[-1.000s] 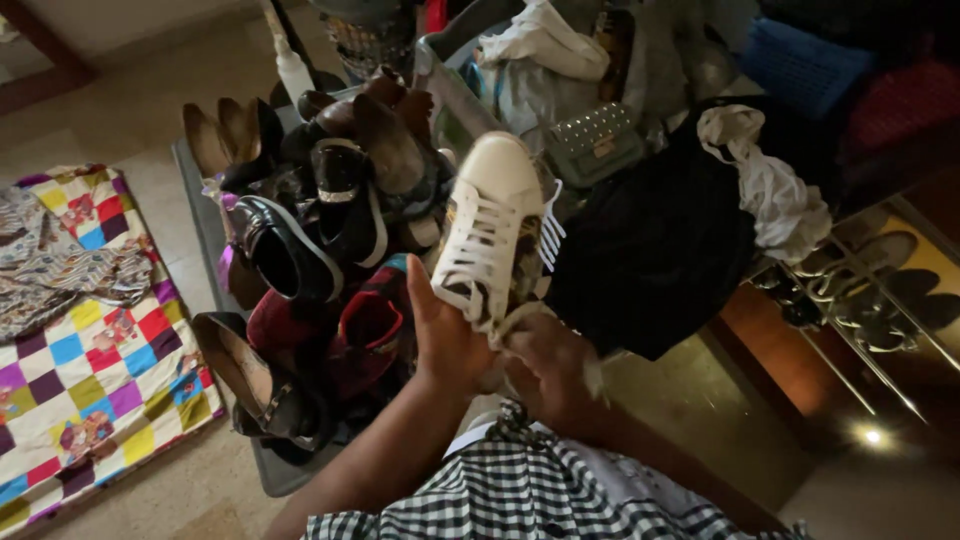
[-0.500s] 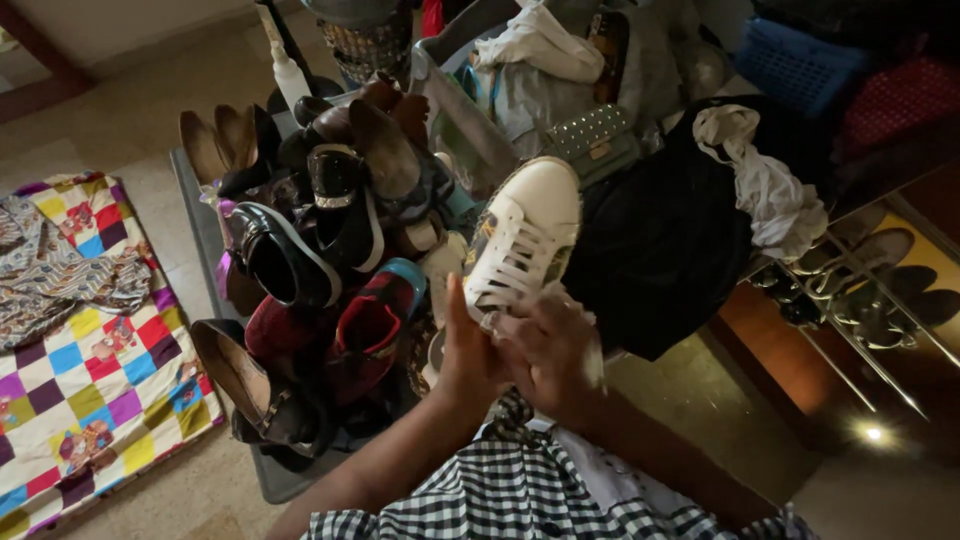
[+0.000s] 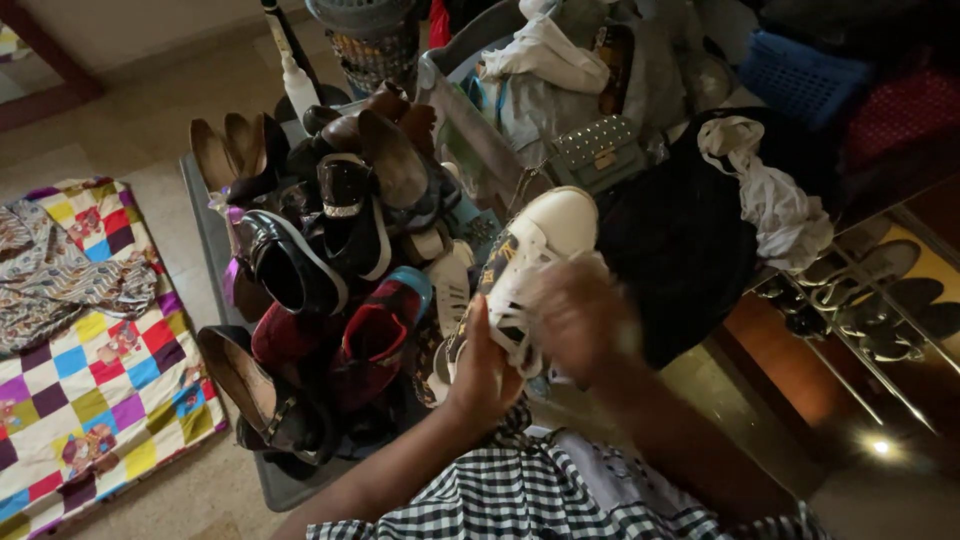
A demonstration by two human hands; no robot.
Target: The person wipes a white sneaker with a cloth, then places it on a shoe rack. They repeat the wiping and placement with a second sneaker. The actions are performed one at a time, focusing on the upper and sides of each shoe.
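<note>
While both hands, left hand [image 3: 483, 372] and right hand [image 3: 580, 318], grip a white sneaker [image 3: 528, 262], shoes fill the grey tray [image 3: 203, 215].

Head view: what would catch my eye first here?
A white lace-up sneaker at centre, its heel gripped by the left hand while the blurred right hand lies over its laces. Left of it is a heap of dark shoes, and at far left a bright patchwork quilt lies on the floor.
</note>
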